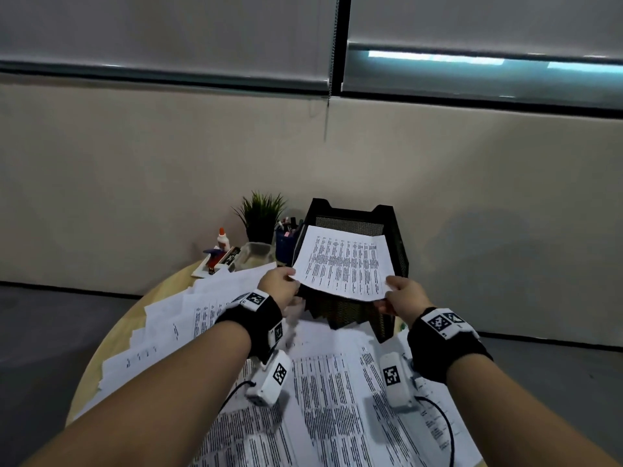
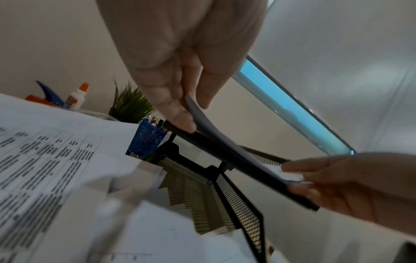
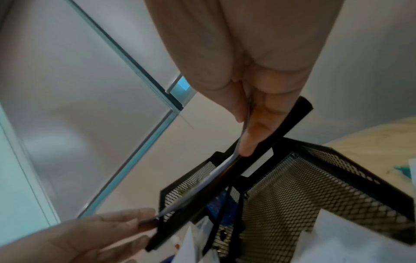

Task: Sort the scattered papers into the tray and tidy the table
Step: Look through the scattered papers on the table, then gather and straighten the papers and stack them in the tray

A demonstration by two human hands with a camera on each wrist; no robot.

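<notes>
Over the top tier of the black mesh tray [image 1: 397, 237], one printed sheet [image 1: 344, 262] is held level by both hands. Near-left corner is pinched by the left hand [image 1: 278, 284], thumb on top and fingers [image 2: 178, 113] underneath; near-right corner is pinched the same way by the right hand [image 1: 403, 294]. From the wrist views the sheet is seen edge-on, bowed slightly, with its near edge right at the tray's front rail; whether rail and paper touch cannot be told. Far edge of the sheet is already past the front lip, so insertion is judged as under way, not finished.

Progress: early. No filed paper can be made out in the tray's tiers; the top one is masked by the held sheet. Most of the work is left: many scattered papers [image 1: 330, 399] are spread across the round wooden table [image 1: 101, 352], overlapping, some hanging past the left edge, some under the forearms.

Back-left clutter is untouched: glue bottle [image 1: 222, 238], potted plant [image 1: 261, 214], blue pen cup [image 1: 286, 242], a clear container [image 1: 258, 251] and a small pile with a red and blue item that cannot be identified. Tidying of that group is judged as pending, if needed at all.

Next move is judged as sliding the sheet forward, then releasing both pinches
</notes>
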